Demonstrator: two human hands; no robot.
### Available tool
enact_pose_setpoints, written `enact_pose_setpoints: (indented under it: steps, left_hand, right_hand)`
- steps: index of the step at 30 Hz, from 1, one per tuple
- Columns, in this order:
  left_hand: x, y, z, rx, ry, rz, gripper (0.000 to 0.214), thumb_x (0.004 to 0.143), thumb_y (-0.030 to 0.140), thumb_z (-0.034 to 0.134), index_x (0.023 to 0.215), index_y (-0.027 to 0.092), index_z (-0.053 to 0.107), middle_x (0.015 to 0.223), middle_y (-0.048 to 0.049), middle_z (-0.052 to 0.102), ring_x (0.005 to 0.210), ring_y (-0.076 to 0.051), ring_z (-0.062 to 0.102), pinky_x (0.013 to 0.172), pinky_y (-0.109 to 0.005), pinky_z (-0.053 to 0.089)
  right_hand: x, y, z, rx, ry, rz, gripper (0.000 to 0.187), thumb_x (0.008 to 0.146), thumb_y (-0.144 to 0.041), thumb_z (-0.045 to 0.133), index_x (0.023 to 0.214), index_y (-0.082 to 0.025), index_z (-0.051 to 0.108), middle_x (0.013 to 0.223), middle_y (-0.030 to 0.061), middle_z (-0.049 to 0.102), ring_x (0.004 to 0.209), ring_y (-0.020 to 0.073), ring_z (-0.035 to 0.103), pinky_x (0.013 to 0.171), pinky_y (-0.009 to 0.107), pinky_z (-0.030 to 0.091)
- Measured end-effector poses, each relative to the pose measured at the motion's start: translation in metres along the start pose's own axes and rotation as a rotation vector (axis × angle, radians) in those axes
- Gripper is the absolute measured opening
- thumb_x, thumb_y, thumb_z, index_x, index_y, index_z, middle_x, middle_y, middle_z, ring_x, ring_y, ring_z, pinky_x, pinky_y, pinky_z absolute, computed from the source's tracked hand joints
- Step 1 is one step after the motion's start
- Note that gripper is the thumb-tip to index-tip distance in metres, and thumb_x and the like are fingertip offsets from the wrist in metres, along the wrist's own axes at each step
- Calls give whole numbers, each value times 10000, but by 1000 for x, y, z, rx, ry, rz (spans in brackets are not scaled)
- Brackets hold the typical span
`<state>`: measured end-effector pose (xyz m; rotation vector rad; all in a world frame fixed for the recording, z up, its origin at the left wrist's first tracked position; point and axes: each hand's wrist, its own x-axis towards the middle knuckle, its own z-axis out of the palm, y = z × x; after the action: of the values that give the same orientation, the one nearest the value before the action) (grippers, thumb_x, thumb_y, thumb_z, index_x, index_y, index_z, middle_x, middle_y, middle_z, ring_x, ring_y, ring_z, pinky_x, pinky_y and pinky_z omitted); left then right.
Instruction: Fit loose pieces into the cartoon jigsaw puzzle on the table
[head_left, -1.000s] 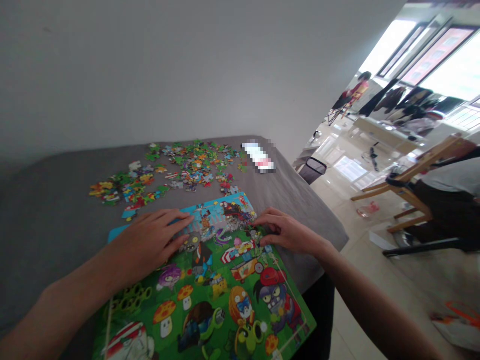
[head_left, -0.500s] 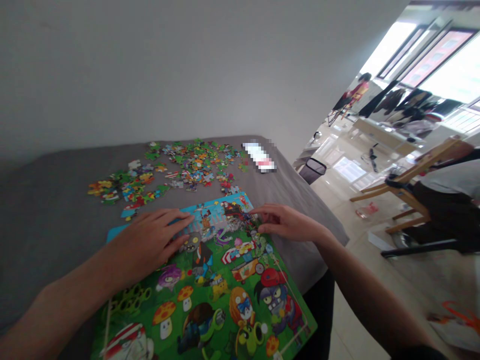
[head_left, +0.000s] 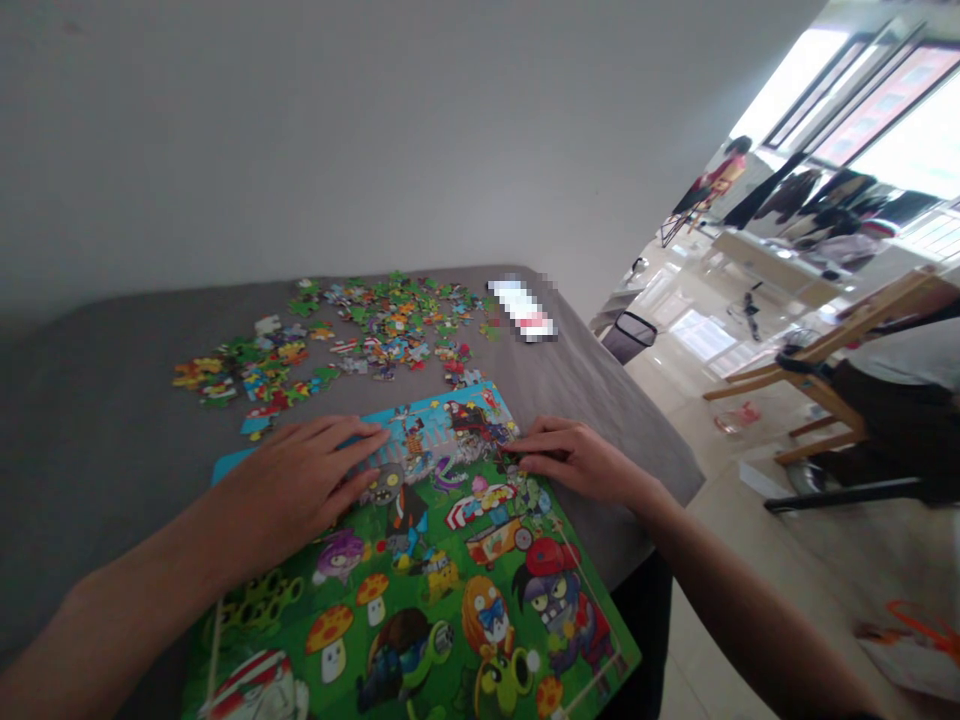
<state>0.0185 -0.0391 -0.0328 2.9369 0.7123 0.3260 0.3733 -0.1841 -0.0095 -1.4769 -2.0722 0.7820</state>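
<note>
Left hand [head_left: 296,485] lies open and flat on a green cartoon jigsaw puzzle [head_left: 420,590], gripping nothing; right hand [head_left: 577,460] curls slightly at the puzzle's far edge, its hold unclear. Loose multicoloured cardboard pieces [head_left: 382,330] lie scattered just beyond, on a grey cloth table cover [head_left: 112,420].

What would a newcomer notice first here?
The bright green cartoon jigsaw puzzle fills the lower middle of the view, with the left hand and right hand resting at its far part. Beyond it, loose multicoloured puzzle pieces lie scattered across the grey cloth-covered table.
</note>
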Motion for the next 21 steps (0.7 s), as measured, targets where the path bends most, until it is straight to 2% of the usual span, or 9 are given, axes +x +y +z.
enact_pose_setpoints:
  steps: [4, 9, 14, 21]
  left_hand:
    - [0, 0, 0, -24, 10, -6, 669, 1067, 635, 229, 1326, 258, 717, 1273, -103, 725, 1202, -312, 638, 1054, -498, 488]
    - [0, -1, 0, -46, 8, -24, 643, 1056, 641, 263, 1324, 278, 722, 1274, -100, 722, 1200, -321, 637, 1054, -500, 486]
    - [-1, 0, 0, -49, 8, -29, 621, 1059, 627, 277, 1330, 283, 717, 1284, -95, 720, 1210, -315, 635, 1062, -493, 483]
    - [0, 0, -1, -15, -2, 2, 645, 1066, 606, 264, 1324, 233, 724, 1290, -119, 721, 1192, -327, 646, 1046, -520, 503]
  right_hand:
    - [-3, 2, 4, -6, 18, 3, 369, 996, -512, 646, 1260, -285, 769, 931, 35, 617, 817, 156, 608, 772, 304, 492]
    - [-1, 4, 5, -10, 13, -3, 307, 1009, -480, 637, 1189, -295, 801, 922, 38, 639, 825, 159, 622, 776, 303, 496]
    - [2, 3, 5, -18, 19, -23, 319, 1031, -449, 609, 1229, -272, 786, 919, 43, 644, 822, 157, 624, 784, 306, 499]
    - [-2, 3, 6, -63, 2, -12, 411, 992, -562, 622, 1253, -284, 776, 908, 37, 628, 804, 156, 614, 771, 303, 498]
